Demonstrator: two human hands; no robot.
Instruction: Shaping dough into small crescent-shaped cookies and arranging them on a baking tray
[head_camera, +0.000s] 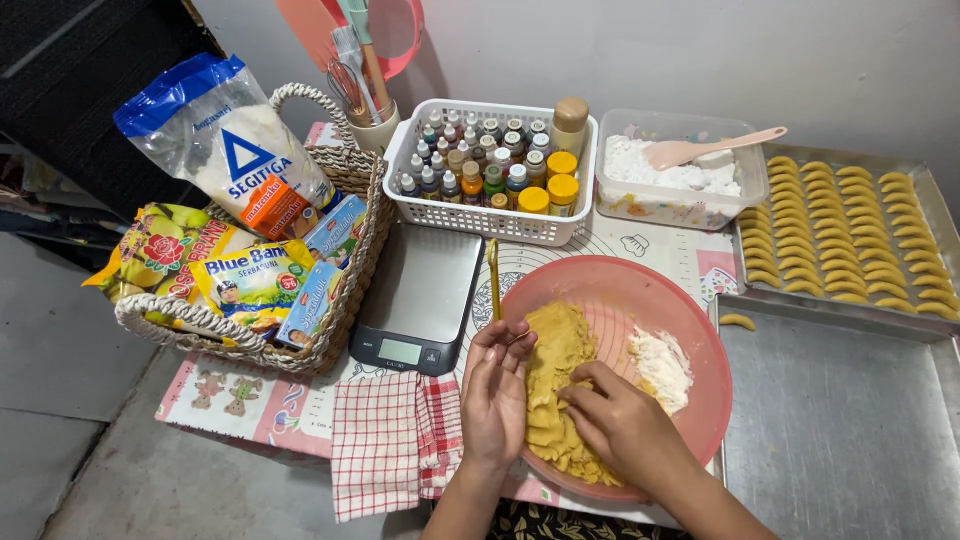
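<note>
A pink plastic bowl (640, 285) holds a slab of yellow dough (556, 352) and a small heap of white flour (662, 366). My right hand (620, 420) reaches into the bowl and its fingers pinch the dough near the middle. Just left of it, my left hand (494, 385) is held palm-up over the bowl's left rim, fingers spread, apparently empty. A thin yellow stick-like tool (493, 277) lies on the mat just beyond my left hand.
A digital kitchen scale (420, 298) sits left of the bowl beside a wicker basket of packets (335, 330). Behind are a white basket of small bottles (490, 215) and a flour tub with spatula (680, 185). Right: a tray of crescent dough pieces (945, 215), a bare metal tray (840, 420).
</note>
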